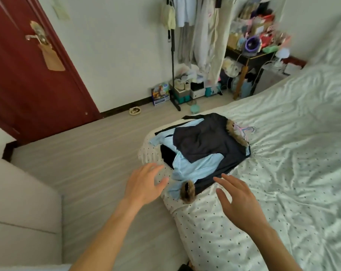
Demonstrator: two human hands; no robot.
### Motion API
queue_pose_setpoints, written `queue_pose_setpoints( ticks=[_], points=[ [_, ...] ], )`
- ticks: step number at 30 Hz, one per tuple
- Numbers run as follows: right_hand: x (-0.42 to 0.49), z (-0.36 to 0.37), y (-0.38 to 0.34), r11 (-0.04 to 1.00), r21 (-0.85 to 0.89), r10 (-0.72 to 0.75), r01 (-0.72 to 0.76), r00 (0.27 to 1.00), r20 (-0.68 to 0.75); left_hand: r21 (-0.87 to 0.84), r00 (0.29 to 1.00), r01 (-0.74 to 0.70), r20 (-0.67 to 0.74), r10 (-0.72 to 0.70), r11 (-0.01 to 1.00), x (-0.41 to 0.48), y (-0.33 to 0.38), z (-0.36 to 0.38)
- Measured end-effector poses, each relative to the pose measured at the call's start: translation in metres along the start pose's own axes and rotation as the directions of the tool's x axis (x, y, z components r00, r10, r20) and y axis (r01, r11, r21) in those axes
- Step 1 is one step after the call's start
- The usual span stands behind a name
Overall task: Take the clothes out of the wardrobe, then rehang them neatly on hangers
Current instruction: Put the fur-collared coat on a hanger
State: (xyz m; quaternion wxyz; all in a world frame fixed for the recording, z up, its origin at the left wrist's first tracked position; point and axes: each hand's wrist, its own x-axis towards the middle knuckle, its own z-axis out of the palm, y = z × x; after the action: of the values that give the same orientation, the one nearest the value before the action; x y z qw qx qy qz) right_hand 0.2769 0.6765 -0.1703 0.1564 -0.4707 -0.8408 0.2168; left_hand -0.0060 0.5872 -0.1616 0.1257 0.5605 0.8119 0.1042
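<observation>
- Just ahead of both hands, a pile of clothes point(201, 153) is seen lying on the near corner of the bed point(283, 202).
- The left hand point(144, 184) is held palm down, fingers spread and nearly straight; nothing is gripped. It is placed just left of the pile, over the bed's edge, apart from the cloth.
- The right hand point(238, 200) is likewise spread flat, with nothing held. Its fingertips point(219, 180) are pointed at the near edge of the pile; contact cannot be told.
- A light blue garment point(197, 167) is draped over the pile's near side, between the two hands and slightly beyond them.
- A tuft of brown fur trim point(187, 190) is noted closest, in the gap between the hands.
- A dark navy garment point(205, 141) is laid on top, beyond the right hand's fingertips.
- Pastel hangers point(244, 131) are seen at the pile's far side, well beyond the right hand and partly hidden.
- Far beyond both hands, pale clothes are hung on a clothes rack point(173, 65); a red door point(29, 75) is noted far left of the left hand.
</observation>
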Motion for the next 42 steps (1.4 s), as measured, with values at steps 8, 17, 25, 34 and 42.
queue_pose_setpoints(
  ticks=[8, 17, 25, 34, 42],
  points=[
    [0.056, -0.039, 0.050, 0.990, 0.002, 0.141, -0.142, 0.979, -0.147, 0.008, 0.982, -0.186, 0.036, 0.186, 0.982, 0.132, 0.047, -0.002],
    [0.156, -0.001, 0.111, 0.926, -0.063, 0.369, -0.373, 0.927, -0.061, 0.042, 0.921, -0.346, 0.204, 0.331, 0.937, 0.304, 0.060, 0.062],
    [0.275, 0.075, 0.181, 0.829, -0.130, 0.559, -0.544, 0.803, 0.206, 0.168, 0.794, -0.495, 0.486, 0.365, 0.853, 0.451, 0.048, 0.174],
    [0.385, 0.170, 0.326, 0.668, -0.195, 0.741, -0.718, 0.620, 0.258, 0.167, 0.721, -0.642, 0.461, 0.517, 0.748, 0.583, 0.067, 0.333],
    [0.441, 0.213, 0.401, 0.497, -0.060, 0.862, -0.865, 0.485, 0.150, 0.184, 0.730, -0.621, 0.491, 0.476, 0.762, 0.592, 0.043, 0.430]
  ],
)
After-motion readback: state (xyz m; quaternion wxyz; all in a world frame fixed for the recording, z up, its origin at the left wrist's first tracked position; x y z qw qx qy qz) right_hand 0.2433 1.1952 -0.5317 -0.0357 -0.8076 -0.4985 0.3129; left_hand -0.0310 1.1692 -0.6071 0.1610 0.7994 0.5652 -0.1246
